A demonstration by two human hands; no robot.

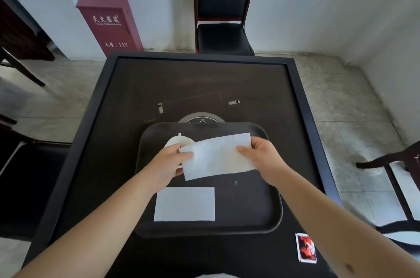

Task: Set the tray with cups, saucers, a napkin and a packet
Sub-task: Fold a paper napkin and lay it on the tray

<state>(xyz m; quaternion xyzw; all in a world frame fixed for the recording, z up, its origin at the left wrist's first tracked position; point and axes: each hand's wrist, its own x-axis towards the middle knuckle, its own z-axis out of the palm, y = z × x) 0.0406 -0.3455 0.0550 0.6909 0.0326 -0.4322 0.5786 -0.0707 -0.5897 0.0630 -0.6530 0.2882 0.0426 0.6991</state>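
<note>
A dark tray (254, 207) lies on the black table (204, 82) in front of me. Both my hands hold a white napkin (218, 157) above the tray's middle: my left hand (169, 160) pinches its left edge, my right hand (261, 156) pinches its right edge. A second white napkin (184, 204) lies flat on the tray's near left part. A white cup on a saucer (179, 140) sits at the tray's far left, mostly hidden behind my left hand and the held napkin. A red and white packet (306, 248) lies on the table, right of the tray's near corner.
A round dark disc (201, 118) is set in the table just beyond the tray. A black chair (223, 9) stands behind the table, a red cabinet (109, 23) against the wall at left, and another chair (400, 184) at right.
</note>
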